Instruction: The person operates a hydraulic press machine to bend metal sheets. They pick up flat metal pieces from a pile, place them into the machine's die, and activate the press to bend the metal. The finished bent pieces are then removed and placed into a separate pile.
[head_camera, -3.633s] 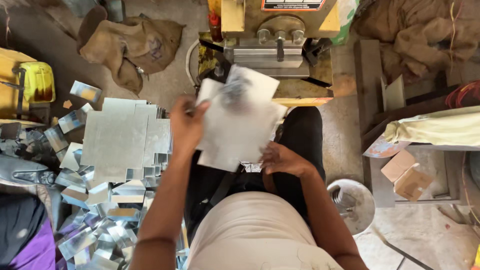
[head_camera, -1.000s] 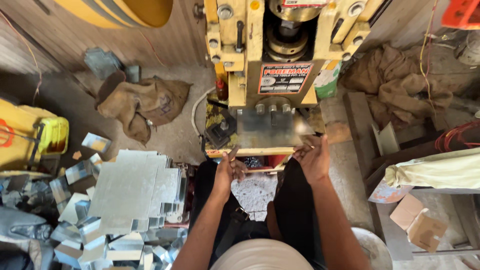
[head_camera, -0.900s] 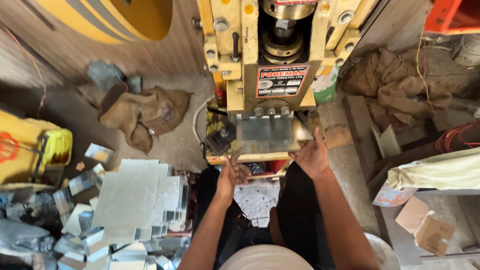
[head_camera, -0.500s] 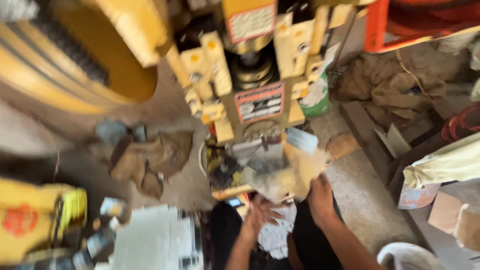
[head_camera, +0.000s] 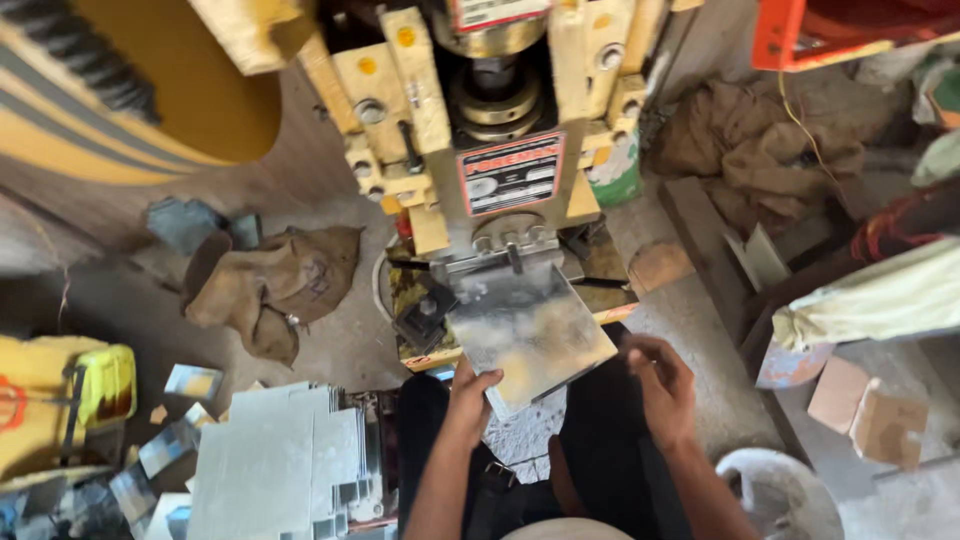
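A shiny square metal sheet (head_camera: 530, 332) lies tilted under the head of a yellow press machine (head_camera: 480, 130). My left hand (head_camera: 470, 398) grips the sheet's near left corner. Off to the right of the sheet, my right hand (head_camera: 662, 385) hovers with curled fingers and holds nothing. More cut sheet pieces (head_camera: 525, 445) rest on my lap between my dark trouser legs.
A stack of flat metal sheets (head_camera: 280, 465) and loose offcuts (head_camera: 150, 470) lie at lower left. Brown sacking (head_camera: 275, 290) is on the floor left of the press, more sacking (head_camera: 750, 145) at the right. A large yellow flywheel (head_camera: 130, 90) fills the upper left. Cardboard pieces (head_camera: 870, 415) lie at the right.
The camera tilted up and then steadied. The sheet has been pushed in under the press head; my right hand has come off it and moved to the right.
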